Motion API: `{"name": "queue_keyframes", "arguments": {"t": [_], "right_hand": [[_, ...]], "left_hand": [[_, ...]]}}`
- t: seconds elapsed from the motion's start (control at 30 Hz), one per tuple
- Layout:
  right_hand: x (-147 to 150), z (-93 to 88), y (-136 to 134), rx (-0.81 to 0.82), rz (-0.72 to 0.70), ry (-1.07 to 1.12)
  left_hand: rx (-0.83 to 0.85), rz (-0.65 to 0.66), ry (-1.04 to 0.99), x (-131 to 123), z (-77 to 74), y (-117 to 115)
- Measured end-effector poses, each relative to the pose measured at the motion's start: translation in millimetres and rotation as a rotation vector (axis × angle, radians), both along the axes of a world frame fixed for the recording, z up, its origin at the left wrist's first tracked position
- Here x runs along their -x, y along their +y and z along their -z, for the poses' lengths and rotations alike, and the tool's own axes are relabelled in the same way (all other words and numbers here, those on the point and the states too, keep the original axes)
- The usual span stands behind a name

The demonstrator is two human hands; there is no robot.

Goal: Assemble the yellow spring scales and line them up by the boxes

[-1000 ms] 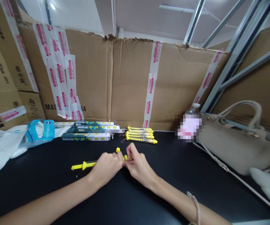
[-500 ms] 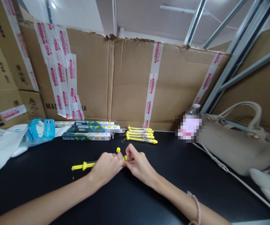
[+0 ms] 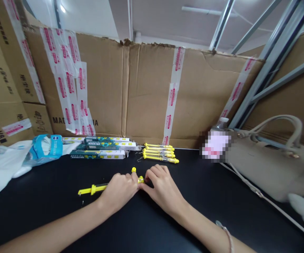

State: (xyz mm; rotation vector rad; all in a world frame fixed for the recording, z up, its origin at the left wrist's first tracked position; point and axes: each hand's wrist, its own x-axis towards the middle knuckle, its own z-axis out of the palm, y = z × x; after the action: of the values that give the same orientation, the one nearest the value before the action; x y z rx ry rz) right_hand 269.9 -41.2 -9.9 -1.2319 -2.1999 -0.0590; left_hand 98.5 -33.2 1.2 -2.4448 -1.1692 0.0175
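1. Left hand (image 3: 118, 191): closed in a narrow grip over a yellow tubular spring scale (image 3: 92, 189), with the fingers curled down across it. The scale lies roughly flat on the black tabletop (image 3: 49, 221), and its flanged yellow end projects to the left of the hand. The section inside the grip is hidden.
2. Right hand (image 3: 163, 189): fingers curved and directed toward the left hand, with the two hands touching or nearly touching. A bracelet (image 3: 227, 233) is worn on the right wrist. The grip state cannot be determined, as the fingers hide any contact with a small object.
3. Small parts: a yellow end piece (image 3: 140, 180) sits between the hands, against the left hand's fingers. A small yellow round knob (image 3: 133, 169) shows just beyond those fingers. Its attachment to the scale cannot be determined.
4. Beyond the hands: four further yellow spring scables lie side by side.
5. Left of those: teal-and-white product boxes (image 3: 97, 154) are stacked in a low group, beside a blue-and-white packet (image 3: 46, 149) resting on a white plastic bag (image 3: 4, 165).
6. Right side: a plastic bottle (image 3: 221, 123) with a blurred label stands beside a beige handbag (image 3: 267, 165).
7. Background: a cardboard sheet (image 3: 152, 88) with red-printed packing tape (image 3: 173, 91) stands behind the tabletop.
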Motion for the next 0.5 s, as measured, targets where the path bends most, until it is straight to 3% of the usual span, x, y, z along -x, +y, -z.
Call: {"name": "queue_keyframes", "arguments": {"t": [0.27,0.5], "right_hand": [[12,4.9,-7,0.106,0.063,0.077],[7,-0.3,-4,0.305,0.001,0.252]], "left_hand": [[-0.033,0.006,0.004,0,6.2,1],[-0.011,0.026,0.002,1,7.7,1]]}}
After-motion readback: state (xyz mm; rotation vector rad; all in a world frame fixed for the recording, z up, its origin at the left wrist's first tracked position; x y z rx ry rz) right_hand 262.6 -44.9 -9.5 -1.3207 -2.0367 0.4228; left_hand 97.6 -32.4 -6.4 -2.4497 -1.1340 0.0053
